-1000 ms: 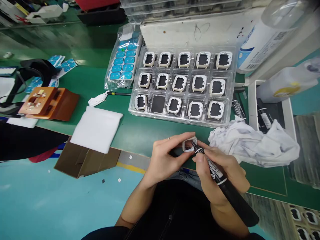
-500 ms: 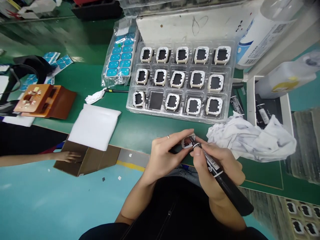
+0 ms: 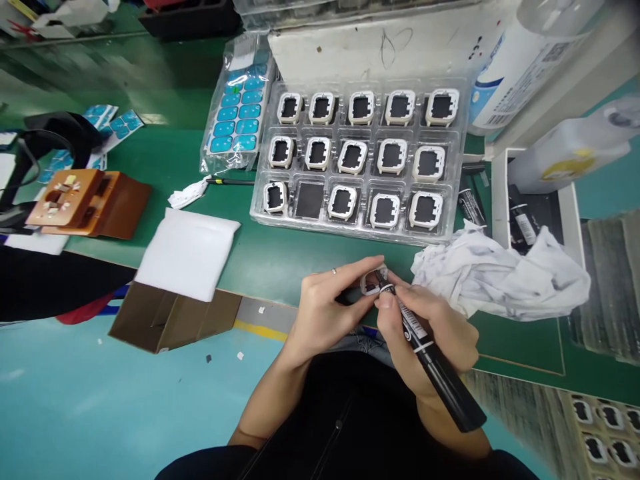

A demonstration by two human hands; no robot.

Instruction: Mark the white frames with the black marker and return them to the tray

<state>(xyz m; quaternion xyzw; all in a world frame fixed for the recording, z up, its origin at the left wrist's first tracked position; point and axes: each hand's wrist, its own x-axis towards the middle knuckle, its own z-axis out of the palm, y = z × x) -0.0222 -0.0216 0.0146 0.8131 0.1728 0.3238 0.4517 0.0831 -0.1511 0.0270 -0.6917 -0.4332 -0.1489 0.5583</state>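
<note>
Pinched between the thumb and fingers of my left hand (image 3: 325, 310) is a small white watch-case frame (image 3: 369, 283), held above the bench's near edge. My right hand (image 3: 425, 333) grips a black marker pen (image 3: 435, 370), its tip meeting the inside of the frame. Where exactly the tip touches is partly hidden by my fingers. Beyond my hands lies a clear plastic tray (image 3: 320, 228) with rows of similar white frames (image 3: 385, 211). One pocket (image 3: 310, 200) in its front row shows only a dark bottom.
A crumpled white cloth (image 3: 500, 273) lies right of my hands, by a white box (image 3: 573, 207) with markers and a bottle (image 3: 560, 157). To the left are a white foam sheet (image 3: 187, 253), a cardboard box (image 3: 200, 320), an orange fixture (image 3: 100, 200) and bagged blue stickers (image 3: 237, 113).
The marker's rear end has swung left a little, while its tip stays at the frame. A co-worker's hand has left the cardboard box on the left.
</note>
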